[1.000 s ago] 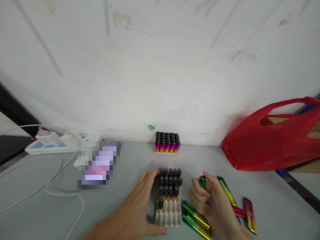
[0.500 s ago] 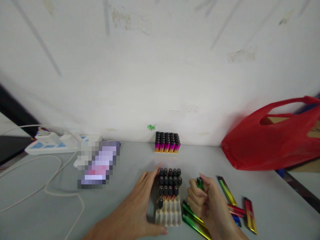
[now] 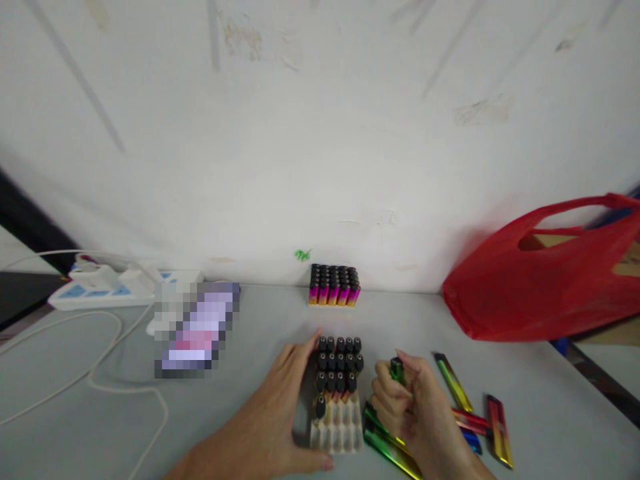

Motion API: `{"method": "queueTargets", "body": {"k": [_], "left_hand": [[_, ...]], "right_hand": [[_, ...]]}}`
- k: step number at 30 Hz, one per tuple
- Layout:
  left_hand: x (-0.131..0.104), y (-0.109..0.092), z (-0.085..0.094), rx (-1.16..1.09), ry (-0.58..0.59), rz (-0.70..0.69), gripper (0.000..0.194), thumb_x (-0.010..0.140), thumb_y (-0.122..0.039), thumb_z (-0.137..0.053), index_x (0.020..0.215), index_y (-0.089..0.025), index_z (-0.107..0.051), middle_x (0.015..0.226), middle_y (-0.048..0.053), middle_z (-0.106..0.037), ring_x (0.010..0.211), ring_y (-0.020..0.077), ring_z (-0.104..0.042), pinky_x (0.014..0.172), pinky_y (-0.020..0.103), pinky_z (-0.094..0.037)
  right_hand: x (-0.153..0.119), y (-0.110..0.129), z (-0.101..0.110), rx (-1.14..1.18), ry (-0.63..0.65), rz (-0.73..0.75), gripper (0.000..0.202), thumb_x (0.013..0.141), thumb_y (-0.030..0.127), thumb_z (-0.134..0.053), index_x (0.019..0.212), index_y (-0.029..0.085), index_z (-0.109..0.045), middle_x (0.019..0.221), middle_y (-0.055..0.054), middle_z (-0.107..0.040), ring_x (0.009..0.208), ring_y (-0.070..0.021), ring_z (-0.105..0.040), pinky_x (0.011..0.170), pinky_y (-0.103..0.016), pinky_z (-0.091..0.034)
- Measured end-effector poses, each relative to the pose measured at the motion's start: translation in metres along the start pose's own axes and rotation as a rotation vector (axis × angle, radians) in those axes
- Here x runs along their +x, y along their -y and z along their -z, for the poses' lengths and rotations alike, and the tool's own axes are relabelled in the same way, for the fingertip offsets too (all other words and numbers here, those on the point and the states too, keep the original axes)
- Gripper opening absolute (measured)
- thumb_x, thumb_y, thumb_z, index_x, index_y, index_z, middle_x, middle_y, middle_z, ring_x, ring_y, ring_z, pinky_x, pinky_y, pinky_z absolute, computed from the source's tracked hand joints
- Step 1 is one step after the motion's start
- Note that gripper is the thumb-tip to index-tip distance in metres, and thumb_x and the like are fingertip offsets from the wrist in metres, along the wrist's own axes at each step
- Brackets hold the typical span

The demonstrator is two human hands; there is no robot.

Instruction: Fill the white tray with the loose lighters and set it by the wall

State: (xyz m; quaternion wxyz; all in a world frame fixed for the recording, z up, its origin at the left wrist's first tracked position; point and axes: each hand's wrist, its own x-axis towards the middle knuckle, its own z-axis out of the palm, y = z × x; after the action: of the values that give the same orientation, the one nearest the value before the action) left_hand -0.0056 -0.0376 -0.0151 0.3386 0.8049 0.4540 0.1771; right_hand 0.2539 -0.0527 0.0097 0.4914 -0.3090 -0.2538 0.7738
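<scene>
1. Right hand (image 3: 410, 407) is curled in a loose fist around a green lighter (image 3: 397, 369), its top poking up between thumb and forefinger, just right of the tray (image 3: 338, 427).
2. Left hand (image 3: 280, 407) lies open and flat against the tray's left side, fingers stretched along the edge, thumb hooked round the near corner.
3. The tray, near the tabletop's front edge, has its far rows filled with black-capped lighters (image 3: 340, 363); the near pockets sit bare.
4. Loose lighters (image 3: 465, 413) lie scattered flat, right of the right hand.
5. A full tray (image 3: 333, 285) stands against the wall at the back edge.
6. Red bag (image 3: 540, 280) on the right, power strip (image 3: 100, 287) on the left.
</scene>
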Motion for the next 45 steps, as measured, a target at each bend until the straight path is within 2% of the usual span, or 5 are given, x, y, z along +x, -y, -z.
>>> {"method": "queueTargets", "body": {"k": [15,20,27,36,45], "left_hand": [[0.002,-0.005,0.003,-0.029,0.012,0.003,0.163,0.064,-0.036,-0.108,0.177,-0.039,0.01,0.186,0.015,-0.015,0.169,0.0509,-0.016,0.135,0.073,-0.017],[0.001,-0.002,0.002,-0.033,0.022,0.003,0.162,0.066,-0.039,-0.108,0.177,-0.039,0.01,0.185,0.016,-0.015,0.168,0.0521,-0.014,0.135,0.075,-0.016],[0.003,0.001,0.0,-0.051,-0.02,-0.037,0.16,0.063,-0.04,-0.109,0.178,-0.038,0.003,0.181,0.015,-0.025,0.166,0.0481,-0.026,0.136,0.069,-0.024],[0.003,-0.007,0.006,-0.039,0.04,0.032,0.16,0.065,-0.04,-0.108,0.178,-0.036,0.005,0.185,0.015,-0.019,0.17,0.0464,-0.017,0.137,0.069,-0.017],[0.002,-0.004,0.005,-0.027,0.032,0.006,0.162,0.065,-0.04,-0.109,0.178,-0.037,0.008,0.185,0.014,-0.019,0.169,0.0458,-0.019,0.137,0.068,-0.02]], "right_hand": [[0.003,-0.007,0.004,-0.115,-0.091,0.02,0.059,0.091,0.072,-0.073,0.069,0.024,-0.046,0.058,0.012,-0.019,0.051,-0.0091,-0.007,0.043,-0.021,-0.009],[-0.001,-0.001,-0.009,-0.354,-0.141,0.194,0.051,0.104,0.07,-0.06,0.088,0.022,-0.062,0.063,0.006,-0.044,0.051,-0.0114,-0.029,0.049,-0.025,-0.025],[-0.011,0.011,-0.012,-0.707,-0.144,0.469,0.037,0.105,0.062,-0.066,0.103,0.027,-0.078,0.099,-0.003,-0.062,0.094,-0.0227,-0.055,0.086,-0.032,-0.042],[-0.01,0.016,-0.01,-0.69,-0.077,0.248,0.042,0.095,0.062,-0.078,0.11,0.024,-0.081,0.092,-0.005,-0.069,0.09,-0.0246,-0.057,0.083,-0.036,-0.042],[-0.007,0.016,-0.004,-0.8,-0.047,0.265,0.036,0.095,0.056,-0.083,0.111,0.024,-0.082,0.083,-0.001,-0.065,0.084,-0.0224,-0.059,0.082,-0.036,-0.043]]}}
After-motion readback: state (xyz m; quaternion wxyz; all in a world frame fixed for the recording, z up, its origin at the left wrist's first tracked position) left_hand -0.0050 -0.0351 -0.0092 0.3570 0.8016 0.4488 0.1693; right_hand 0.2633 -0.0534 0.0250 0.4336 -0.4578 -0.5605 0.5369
